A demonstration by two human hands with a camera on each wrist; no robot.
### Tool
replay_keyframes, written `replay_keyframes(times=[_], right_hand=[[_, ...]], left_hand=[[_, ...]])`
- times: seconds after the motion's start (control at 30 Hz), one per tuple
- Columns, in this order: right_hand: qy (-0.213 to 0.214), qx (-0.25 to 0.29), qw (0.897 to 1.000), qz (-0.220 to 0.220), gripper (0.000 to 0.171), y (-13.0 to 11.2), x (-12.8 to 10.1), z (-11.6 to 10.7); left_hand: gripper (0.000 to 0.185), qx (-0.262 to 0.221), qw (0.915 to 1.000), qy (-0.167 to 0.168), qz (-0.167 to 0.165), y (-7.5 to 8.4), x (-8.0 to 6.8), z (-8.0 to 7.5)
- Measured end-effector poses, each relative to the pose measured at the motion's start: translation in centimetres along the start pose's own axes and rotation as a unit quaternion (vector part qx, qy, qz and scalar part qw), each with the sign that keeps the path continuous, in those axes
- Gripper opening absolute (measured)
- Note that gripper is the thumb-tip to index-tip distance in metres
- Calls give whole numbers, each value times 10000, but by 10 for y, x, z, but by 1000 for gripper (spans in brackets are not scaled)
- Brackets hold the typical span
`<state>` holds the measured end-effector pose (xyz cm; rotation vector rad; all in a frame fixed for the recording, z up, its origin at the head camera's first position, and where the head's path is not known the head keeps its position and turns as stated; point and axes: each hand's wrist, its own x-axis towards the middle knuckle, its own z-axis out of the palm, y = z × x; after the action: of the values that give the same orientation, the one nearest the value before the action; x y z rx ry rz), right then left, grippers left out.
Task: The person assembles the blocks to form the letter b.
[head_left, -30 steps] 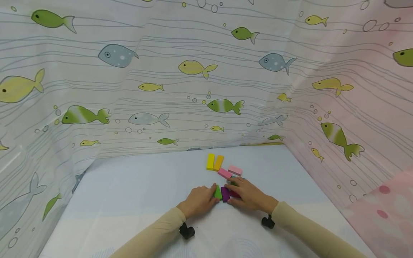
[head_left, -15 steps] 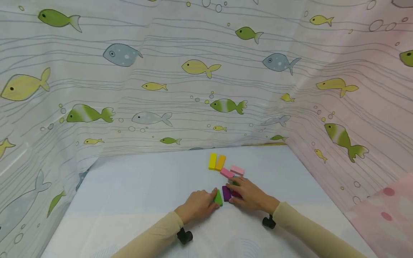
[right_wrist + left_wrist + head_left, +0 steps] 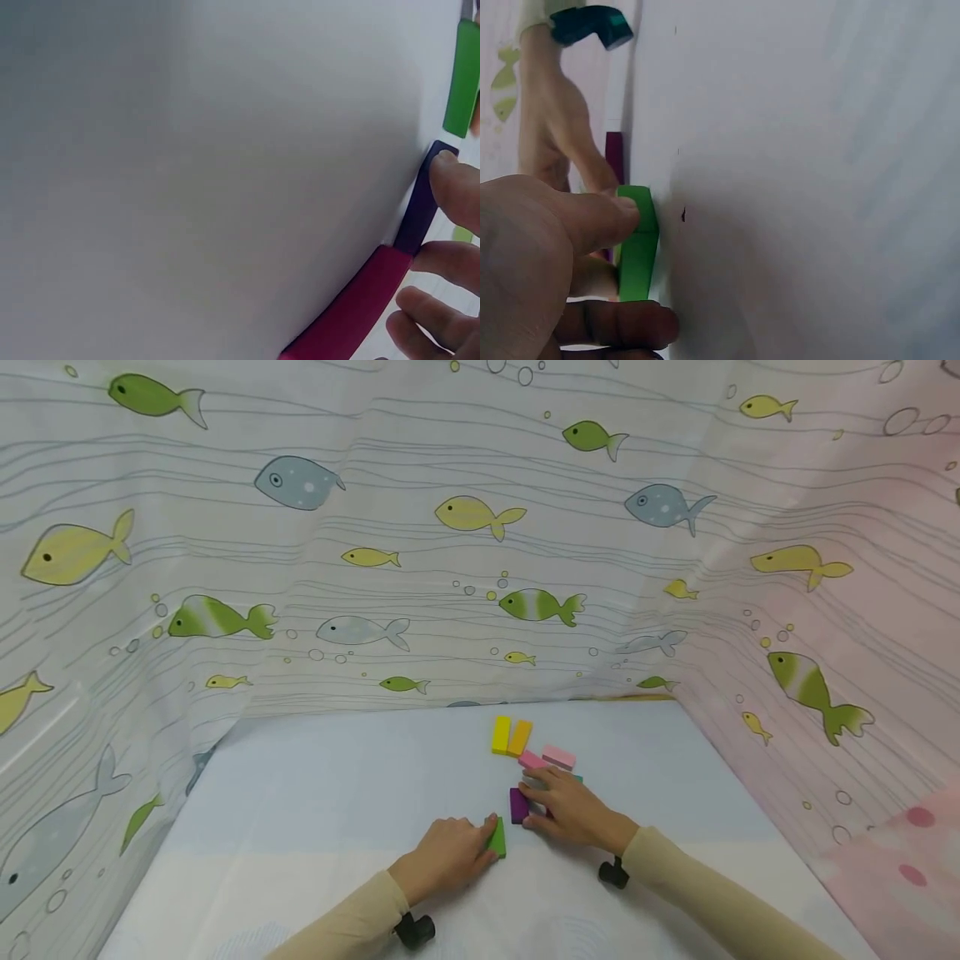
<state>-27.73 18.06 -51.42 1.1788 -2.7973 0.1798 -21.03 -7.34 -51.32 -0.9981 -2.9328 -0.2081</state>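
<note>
A green block (image 3: pixel 498 837) lies on the white table, pinched between the thumb and fingers of my left hand (image 3: pixel 442 857). Up and to the right of it, my right hand (image 3: pixel 576 810) holds a purple block (image 3: pixel 518 807), with the thumb on its near end in the right wrist view. There is a gap between the green and purple blocks. In the right wrist view a magenta block (image 3: pixel 345 309) touches the purple one's end, close to the curled fingers; the head view shows it mostly hidden beneath my right hand.
Beyond the hands lie a yellow block (image 3: pixel 501 736), an orange block (image 3: pixel 520 738), a pink block (image 3: pixel 531 760) and a light pink block (image 3: pixel 559 757). A teal piece (image 3: pixel 577 779) peeks out behind the right hand. Fish-printed sheets (image 3: pixel 420 602) wall the table's back and sides.
My left hand has drawn the green block toward me and left, away from the purple one. The right hand has shifted slightly left with the purple block. The head view has turned a little.
</note>
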Motion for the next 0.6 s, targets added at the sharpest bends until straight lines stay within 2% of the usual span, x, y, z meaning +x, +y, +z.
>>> replay_keyframes(times=[0.23,0.6], right_hand=[[111,61,9994,-318,59,-7,16,4],[209,122,9982,-549,58,-20,41,10]], left_hand=[[53,-28,9999,-71,-128,-3,-14,-3],[52,-109,9999,30,-108,-11,-31,-9]])
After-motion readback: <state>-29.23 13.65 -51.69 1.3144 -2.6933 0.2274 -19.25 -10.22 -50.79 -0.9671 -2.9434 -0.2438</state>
